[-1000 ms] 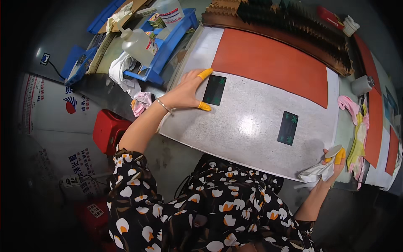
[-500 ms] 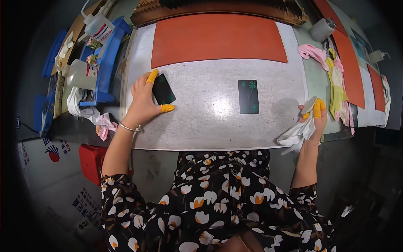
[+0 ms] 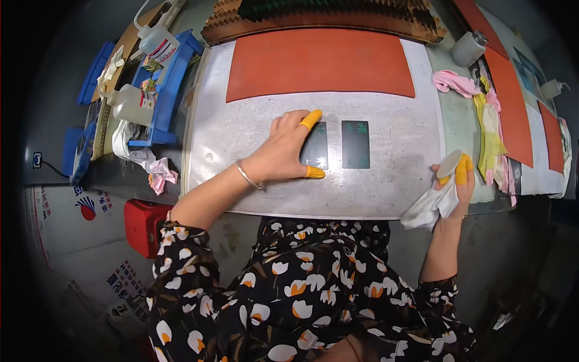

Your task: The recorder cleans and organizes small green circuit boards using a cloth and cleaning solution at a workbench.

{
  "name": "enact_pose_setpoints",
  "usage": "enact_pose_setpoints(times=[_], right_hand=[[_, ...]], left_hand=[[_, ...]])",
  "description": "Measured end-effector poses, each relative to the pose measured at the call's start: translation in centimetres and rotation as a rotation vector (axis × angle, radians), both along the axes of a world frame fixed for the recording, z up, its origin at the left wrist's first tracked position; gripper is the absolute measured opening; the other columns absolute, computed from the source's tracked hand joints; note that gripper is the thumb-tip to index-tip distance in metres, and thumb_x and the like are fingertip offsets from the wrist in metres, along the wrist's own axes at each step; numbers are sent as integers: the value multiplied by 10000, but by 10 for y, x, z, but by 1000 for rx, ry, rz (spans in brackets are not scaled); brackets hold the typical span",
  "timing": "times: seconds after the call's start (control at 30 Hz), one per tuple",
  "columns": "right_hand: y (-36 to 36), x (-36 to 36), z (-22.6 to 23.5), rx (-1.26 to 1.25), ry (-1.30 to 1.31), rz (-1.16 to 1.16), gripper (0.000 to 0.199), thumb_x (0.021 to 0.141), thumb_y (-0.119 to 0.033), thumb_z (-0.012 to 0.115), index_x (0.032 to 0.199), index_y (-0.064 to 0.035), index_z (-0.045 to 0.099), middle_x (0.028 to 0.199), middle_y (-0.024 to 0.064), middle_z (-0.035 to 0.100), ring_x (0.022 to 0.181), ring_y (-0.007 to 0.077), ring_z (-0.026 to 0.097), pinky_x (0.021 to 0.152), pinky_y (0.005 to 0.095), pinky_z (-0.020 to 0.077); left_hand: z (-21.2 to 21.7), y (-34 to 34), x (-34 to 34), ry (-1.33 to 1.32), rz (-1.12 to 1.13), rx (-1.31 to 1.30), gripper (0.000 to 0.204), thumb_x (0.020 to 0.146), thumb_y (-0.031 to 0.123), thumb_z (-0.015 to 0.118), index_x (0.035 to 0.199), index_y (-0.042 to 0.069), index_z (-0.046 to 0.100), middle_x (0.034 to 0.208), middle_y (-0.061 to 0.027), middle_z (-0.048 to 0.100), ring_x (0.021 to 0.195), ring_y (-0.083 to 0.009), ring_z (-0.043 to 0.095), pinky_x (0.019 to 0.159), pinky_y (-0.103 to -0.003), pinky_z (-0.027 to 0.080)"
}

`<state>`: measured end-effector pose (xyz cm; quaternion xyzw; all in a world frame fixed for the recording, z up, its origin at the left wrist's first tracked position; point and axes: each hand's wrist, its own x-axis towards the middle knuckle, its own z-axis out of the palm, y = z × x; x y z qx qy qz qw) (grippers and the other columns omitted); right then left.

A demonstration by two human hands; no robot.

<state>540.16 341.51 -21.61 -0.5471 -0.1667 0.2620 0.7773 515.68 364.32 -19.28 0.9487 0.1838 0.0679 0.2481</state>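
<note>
My left hand (image 3: 288, 143), with yellow finger cots on thumb and forefinger, grips a dark rectangular glass-like panel (image 3: 315, 145) by its top and bottom edges. Pale leaf-shaped marks show at that panel's right corners. Just to its right, a second dark panel (image 3: 356, 145) with green leaf shapes lies on the pale work surface, a narrow gap between them. At the table's right edge, my right hand (image 3: 459, 184), also in yellow finger cots, is closed around a white cloth (image 3: 429, 208) and a flat whitish oval piece (image 3: 450, 164). Its palm is hidden.
An orange-red mat (image 3: 319, 63) lies beyond the panels, with a notched brown rack (image 3: 325, 27) behind it. On the left, a blue tray (image 3: 172, 84) stands near squeeze bottles (image 3: 132, 104). Pink and yellow cloths (image 3: 490, 130) and a grey bottle (image 3: 468, 49) are at right.
My left hand has carried its panel rightward from the left of the work surface, beside the other panel, and turned it straighter. My right hand keeps its hold, almost unmoved.
</note>
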Motion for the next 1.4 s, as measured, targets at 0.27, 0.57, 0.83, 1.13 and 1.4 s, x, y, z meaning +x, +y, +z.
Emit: enact_pose_setpoints(times=[0.27, 0.57, 0.83, 1.13, 1.4], right_hand=[[-46, 75, -20, -73, -183, 116, 196, 862, -158, 511, 1016, -40, 483, 681, 70, 545, 493, 151, 539, 416, 245, 432], [-46, 64, -22, -73, -153, 177, 139, 847, -107, 516, 964, -37, 488, 728, 28, 499, 521, 103, 496, 440, 233, 430], [-34, 66, -7, -180, -163, 100, 163, 862, -144, 508, 972, -26, 484, 693, 47, 534, 510, 98, 489, 465, 209, 403], [-40, 60, -9, -171, -170, 68, 181, 867, -163, 506, 958, -11, 472, 658, 93, 560, 477, 101, 485, 462, 192, 386], [-40, 64, -12, -156, -196, 109, 198, 873, -169, 496, 972, -2, 459, 657, 111, 568, 459, 112, 492, 461, 198, 398]], left_hand=[[78, 81, 64, -398, 99, 162, 629, 694, 149, 690, 1226, 9, 385, 1092, -131, 496, 1025, -257, 482, 899, -316, 376], [67, 136, 279, -224, -96, 516, 878, 615, 457, 696, 1263, -7, 328, 1238, -201, 384, 1154, -316, 372, 969, -378, 263], [106, 114, 310, 95, -101, 410, 959, 512, 564, 685, 1193, -37, 375, 1211, -206, 421, 1169, -324, 362, 996, -473, 202], [95, 105, 324, 108, -116, 341, 950, 519, 513, 712, 1203, -47, 365, 1197, -230, 416, 1148, -329, 388, 975, -425, 285], [97, 104, 332, 28, -106, 279, 951, 515, 500, 722, 1203, -51, 364, 1191, -238, 415, 1139, -331, 398, 963, -408, 312]])
